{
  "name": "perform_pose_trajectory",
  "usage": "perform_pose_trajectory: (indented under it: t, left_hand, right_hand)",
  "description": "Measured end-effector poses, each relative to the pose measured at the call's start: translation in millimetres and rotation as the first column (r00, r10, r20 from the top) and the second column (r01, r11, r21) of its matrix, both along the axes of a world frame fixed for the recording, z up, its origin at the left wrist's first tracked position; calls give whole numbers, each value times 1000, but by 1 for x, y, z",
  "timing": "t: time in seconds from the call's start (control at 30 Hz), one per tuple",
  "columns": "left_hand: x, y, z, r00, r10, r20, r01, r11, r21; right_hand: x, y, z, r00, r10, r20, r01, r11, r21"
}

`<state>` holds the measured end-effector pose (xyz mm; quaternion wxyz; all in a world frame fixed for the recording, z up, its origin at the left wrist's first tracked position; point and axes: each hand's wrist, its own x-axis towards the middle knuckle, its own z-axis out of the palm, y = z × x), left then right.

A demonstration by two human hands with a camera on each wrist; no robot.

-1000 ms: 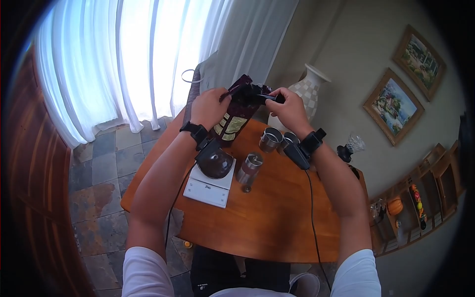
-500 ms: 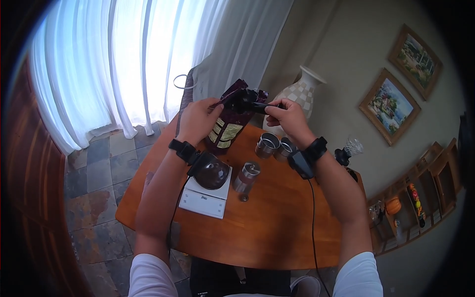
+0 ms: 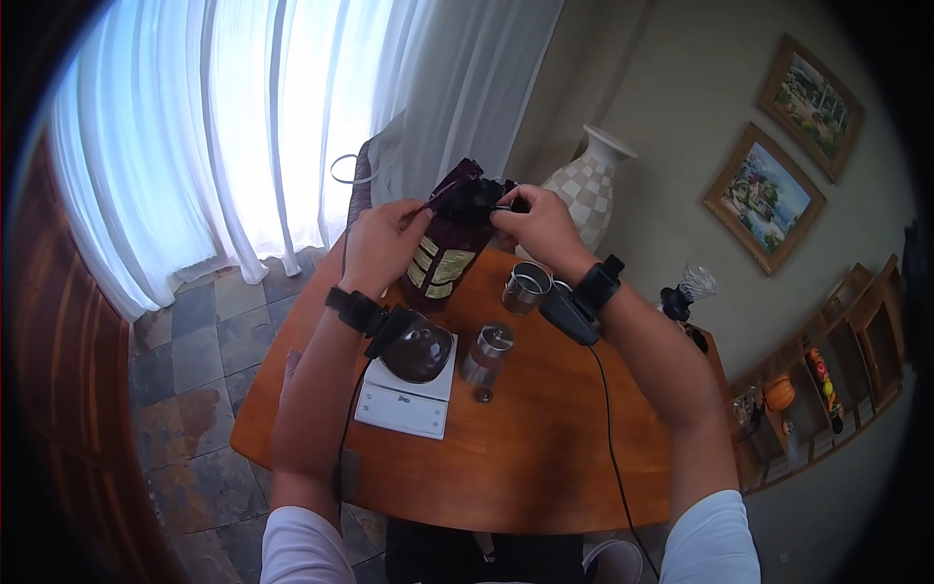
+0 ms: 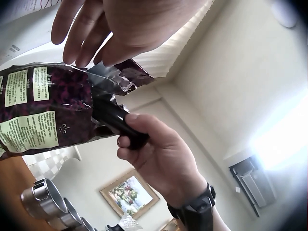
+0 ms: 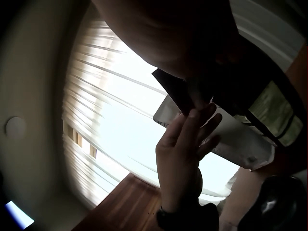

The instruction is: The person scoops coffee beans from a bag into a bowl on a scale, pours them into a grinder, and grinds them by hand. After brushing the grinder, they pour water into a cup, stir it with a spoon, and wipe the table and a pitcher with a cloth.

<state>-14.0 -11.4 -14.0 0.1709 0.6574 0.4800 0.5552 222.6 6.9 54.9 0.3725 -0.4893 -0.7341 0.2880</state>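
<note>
A dark purple foil bag (image 3: 443, 263) with pale yellow labels stands upright at the table's far side, its mouth open. My left hand (image 3: 384, 243) pinches the left edge of that mouth between thumb and fingers. On the other side, my right hand (image 3: 545, 229) grips the handle of a black scoop (image 4: 118, 120), thumb along the top. The scoop's head is down in the bag mouth and hidden. Nearer me, a glossy dark bowl (image 3: 416, 352) rests on a white kitchen scale (image 3: 401, 411).
A steel hand grinder (image 3: 487, 355) stands right of the scale, with metal cups (image 3: 526, 288) behind it. A checkered vase (image 3: 584, 190) is beyond my right hand. Cables run from both wrists over the wooden table (image 3: 545, 438). A glass-topped black object (image 3: 686, 290) stands at the right.
The right hand has moved left to the bag's mouth, and the scoop has gone deeper into the bag. The left hand keeps its pinch on the bag's edge.
</note>
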Motion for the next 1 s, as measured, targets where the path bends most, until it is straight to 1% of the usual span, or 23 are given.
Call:
perform_pose_trajectory:
  t: [0.03, 0.07, 0.1, 0.17, 0.23, 0.37, 0.43, 0.47, 0.53, 0.57, 0.63, 0.77, 0.83, 1.0]
  left_hand:
    - [-1, 1, 0, 1000, 1, -7, 0, 1000, 7]
    - [0, 2, -1, 1000, 13, -10, -12, 1000, 14]
    - [0, 3, -1, 1000, 21, -15, -20, 1000, 19]
    - [0, 3, 0, 1000, 8, -16, -7, 1000, 27]
    - [0, 3, 1, 1000, -1, -8, 1, 1000, 26]
    - [0, 4, 0, 1000, 17, -24, -17, 1000, 9]
    - [0, 4, 1, 999, 19, -28, -19, 1000, 13]
    - [0, 3, 1, 1000, 9, -23, -8, 1000, 18]
    - [0, 1, 0, 1000, 0, -17, 0, 1000, 19]
    - [0, 0, 1, 1000, 12, -22, -11, 999, 30]
    - [0, 0, 2, 999, 24, -27, -23, 999, 44]
    - [0, 1, 0, 1000, 10, -12, -9, 1000, 20]
    - [1, 2, 0, 1000, 10, -10, -9, 1000, 18]
    - [1, 1, -1, 1000, 24, -20, -23, 998, 55]
  right_hand:
    - [6, -2, -1, 997, -8, -81, 9, 1000, 2]
    - [12, -4, -1, 996, -10, -91, 12, 1000, 12]
    - [18, -9, -2, 990, -40, -135, 41, 999, 7]
    - [25, -16, -2, 978, -78, -191, 81, 997, 6]
    - [28, -23, -1, 953, -100, -286, 101, 995, -13]
    - [30, -26, -1, 963, -77, -260, 90, 995, 38]
    - [28, -29, 1, 991, -123, -47, 130, 973, 189]
    - [27, -28, 1, 992, -121, -46, 127, 974, 189]
    - [27, -25, 0, 988, -89, -125, 107, 984, 141]
    - [27, -25, 0, 988, -88, -124, 105, 984, 142]
    - [28, -24, -1, 974, -93, -206, 109, 992, 63]
    - [30, -24, -1, 971, -104, -217, 119, 991, 54]
    - [29, -25, -2, 991, -108, -75, 120, 974, 194]
    - [30, -24, -1, 986, -97, -133, 114, 985, 126]
